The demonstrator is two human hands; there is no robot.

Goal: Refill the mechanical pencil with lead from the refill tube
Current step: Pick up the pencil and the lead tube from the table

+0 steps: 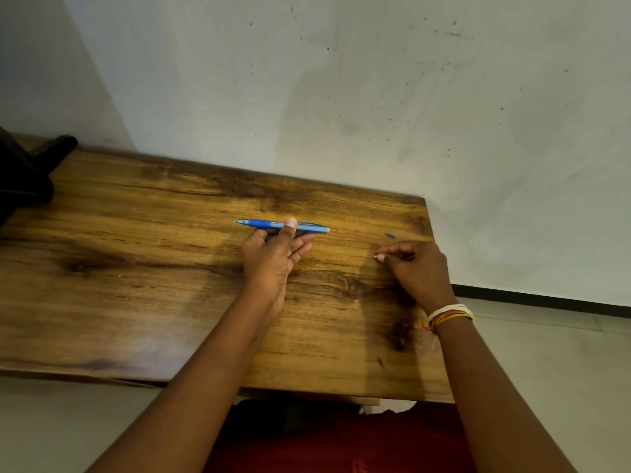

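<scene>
A person's two hands work over a wooden table, the left one holding a blue mechanical pencil.

At the far left edge a dark object sits on the table, too cut off to identify. Near the middle, the left hand grasps the mechanical pencil between thumb and fingers, holding it level and sideways, its tip pointing left and its pale rear end pointing right. Further right, a small grey item lies on the wood, apart from both hands; what it is cannot be told. Just below it, the right hand, with thread bands on its wrist, is curled with its fingertips pinched on a tiny pale piece, too small to identify. No refill tube can be made out with certainty.
</scene>
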